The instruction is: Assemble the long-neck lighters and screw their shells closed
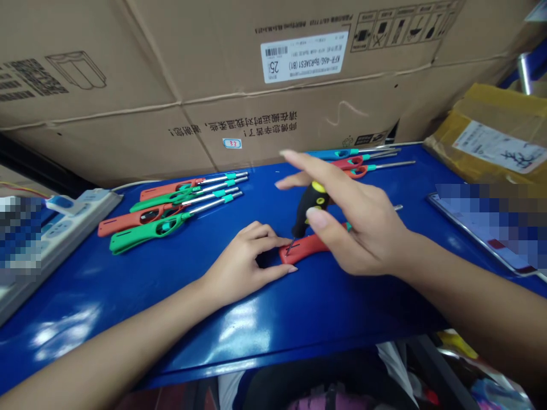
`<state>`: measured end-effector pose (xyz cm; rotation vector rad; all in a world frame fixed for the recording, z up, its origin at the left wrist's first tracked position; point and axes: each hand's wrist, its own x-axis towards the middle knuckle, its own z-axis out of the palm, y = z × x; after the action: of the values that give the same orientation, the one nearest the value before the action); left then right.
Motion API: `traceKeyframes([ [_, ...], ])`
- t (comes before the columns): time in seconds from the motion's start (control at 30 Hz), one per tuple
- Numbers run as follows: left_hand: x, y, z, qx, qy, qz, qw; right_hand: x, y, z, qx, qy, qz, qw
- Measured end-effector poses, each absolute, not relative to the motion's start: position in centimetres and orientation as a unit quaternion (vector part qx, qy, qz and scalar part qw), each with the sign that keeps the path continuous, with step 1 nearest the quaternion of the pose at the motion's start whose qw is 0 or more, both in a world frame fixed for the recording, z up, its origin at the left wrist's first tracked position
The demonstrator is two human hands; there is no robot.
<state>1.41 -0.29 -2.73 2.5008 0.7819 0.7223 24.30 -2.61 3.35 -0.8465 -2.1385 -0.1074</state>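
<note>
A red long-nosed lighter [314,246] lies on the blue table, its far part hidden behind my right hand. My left hand [248,259] grips the butt end of this lighter between thumb and fingers. With its tip at that end, a black and yellow screwdriver [310,210] stands tilted, its thin shaft touching the lighter. My right hand [363,222] is around the screwdriver handle, thumb on the near side and a forefinger stretched out beyond it. To the left lie several red and green lighters [145,233]; further lighters [359,171] rest behind my right hand.
A large cardboard box [205,62] walls off the table's back. On the left stands a white power strip [60,228] with a plug in it. A phone [482,233] and a taped brown parcel [491,131] are on the right. The blue table's front edge [256,361] is close to me.
</note>
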Motion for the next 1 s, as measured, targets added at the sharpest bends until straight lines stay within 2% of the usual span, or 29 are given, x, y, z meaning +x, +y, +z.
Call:
traceKeyframes([
  [0.07, 1.45, -0.28, -2.69, 0.899, 0.283, 0.257, 0.214, 24.41, -2.59, 3.4, -0.333, -0.855, -0.002, 0.397],
  [0.2, 1.56, -0.29, -2.57, 0.899, 0.282, 0.263, 0.209, 24.42, -2.53, 3.43, -0.332, -0.833, -0.071, 0.437],
  [0.37, 1.6, -0.34, -2.53, 0.892, 0.29, 0.258, 0.232, 24.51, -2.67, 3.82, -0.308, -0.863, 0.058, 0.397],
  [0.53, 1.6, -0.43, -2.45, 0.891, 0.293, 0.26, 0.229, 24.63, -2.56, 3.68, -0.342, -0.831, -0.069, 0.434],
  [0.7, 1.62, -0.48, -2.39, 0.894, 0.298, 0.25, 0.224, 24.76, -2.56, 3.87, -0.324, -0.852, 0.133, 0.39],
  [0.73, 1.62, -0.46, -2.43, 0.894, 0.297, 0.251, 0.224, 24.74, -2.59, 3.93, -0.321, -0.85, 0.121, 0.4],
  [0.87, 1.61, -0.39, -2.59, 0.892, 0.296, 0.255, 0.228, 24.61, -2.74, 4.01, -0.321, -0.829, -0.069, 0.453],
  [0.9, 1.61, -0.4, -2.61, 0.891, 0.297, 0.254, 0.23, 24.61, -2.82, 4.0, -0.323, -0.834, -0.063, 0.444],
  [1.0, 1.6, -0.45, -2.62, 0.889, 0.3, 0.255, 0.233, 24.68, -3.12, 4.01, -0.321, -0.862, 0.073, 0.386],
])
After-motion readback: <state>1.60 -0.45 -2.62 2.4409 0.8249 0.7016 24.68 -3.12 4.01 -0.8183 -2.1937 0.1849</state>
